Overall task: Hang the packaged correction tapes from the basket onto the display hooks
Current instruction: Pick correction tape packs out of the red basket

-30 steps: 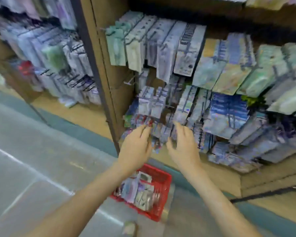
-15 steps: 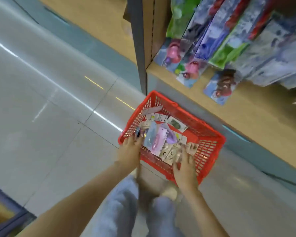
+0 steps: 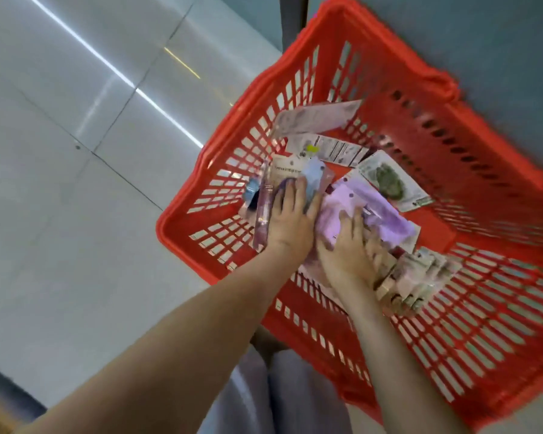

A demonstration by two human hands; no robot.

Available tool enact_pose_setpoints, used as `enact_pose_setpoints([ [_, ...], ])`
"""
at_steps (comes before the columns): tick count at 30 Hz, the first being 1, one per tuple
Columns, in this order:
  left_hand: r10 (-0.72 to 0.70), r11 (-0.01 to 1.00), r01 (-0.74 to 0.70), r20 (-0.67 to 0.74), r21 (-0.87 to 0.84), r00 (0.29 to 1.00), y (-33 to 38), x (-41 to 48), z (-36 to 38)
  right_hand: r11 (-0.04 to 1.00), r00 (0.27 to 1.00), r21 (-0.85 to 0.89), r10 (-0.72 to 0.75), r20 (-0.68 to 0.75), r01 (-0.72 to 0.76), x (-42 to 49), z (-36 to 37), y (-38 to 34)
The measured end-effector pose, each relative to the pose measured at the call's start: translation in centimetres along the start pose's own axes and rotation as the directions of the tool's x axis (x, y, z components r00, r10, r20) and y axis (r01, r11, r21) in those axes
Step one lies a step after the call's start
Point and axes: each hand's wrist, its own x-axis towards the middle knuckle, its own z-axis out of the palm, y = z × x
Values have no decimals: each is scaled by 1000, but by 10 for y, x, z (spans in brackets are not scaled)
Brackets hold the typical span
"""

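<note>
Grey tiled floor [image 3: 76, 183] at left; red basket [image 3: 483, 308] at right, pastel carded packets [image 3: 367, 211] heaped inside. Left hand [image 3: 290, 223] and right hand [image 3: 347, 250] pressed flat on packets; grip unclear.

Head view looks steeply down, close over basket [image 3: 182, 220].

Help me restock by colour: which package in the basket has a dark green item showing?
The white-backed package lying flat toward the basket's far side, beyond the right hand. The nearer packages are purple or pale.

Glossy grey tiled floor [image 3: 76, 151], bright light streak reflected diagonally.
</note>
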Motion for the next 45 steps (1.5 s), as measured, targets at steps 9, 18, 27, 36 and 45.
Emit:
enact_pose_setpoints([
  [9, -123, 967, 69, -211, -245, 970, 6, -20, -22, 999, 1000, 34, 28, 8, -28, -9, -7, -15],
  [18, -200, 736, -155, -430, -659, 881, -28, -74, -55, 967, 996, 240, 74, 42, -82, 3, -15, -41],
  [27, -54, 846, 2, -82, -533, 995, -4, -60, -58, 929, 948, 329, -60, -313, 168, -46, -63, -6],
  [36, -165, 95, 95, 78, -991, 983, -3, -60, -83, 399, 947, 888, -302, -108, 229, -34, -70, -18],
  [45, -378, 357, -49, -192, -933, 906, -67, -91, -101, 948, 999, 317, -6, -42, 19, 39, -14, -62],
])
